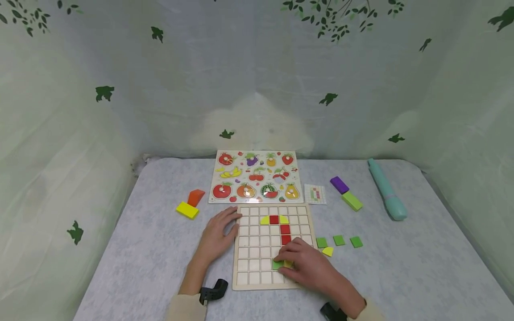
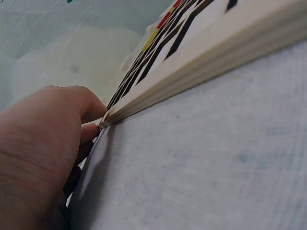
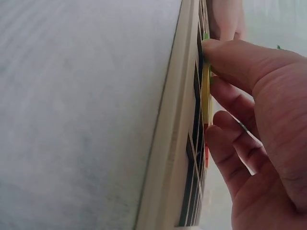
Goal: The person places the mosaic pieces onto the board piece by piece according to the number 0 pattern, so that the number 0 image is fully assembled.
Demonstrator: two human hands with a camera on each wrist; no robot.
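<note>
A wooden grid board (image 1: 242,253) lies flat in front of me. Against its upper left edge rest the fingers of my left hand (image 1: 220,235), with the thumb at the side in the left wrist view. Low on the board, my right hand (image 1: 309,266) pinches a green square tile (image 1: 277,265) between thumb and index finger, right at a grid cell. A yellow tile (image 1: 288,264) beside it is partly hidden under that hand. Higher up, red squares (image 1: 285,229) and two yellow quarter-round tiles (image 1: 264,220) sit in cells.
Several green squares (image 1: 339,240) and a yellow quarter-round piece (image 1: 328,251) lie right of the board. Behind it are a fruit puzzle (image 1: 257,183) and a small pattern card (image 1: 315,195). Coloured blocks (image 1: 187,210) lie left, others (image 1: 352,201) right, near a teal bottle-shaped object (image 1: 387,191).
</note>
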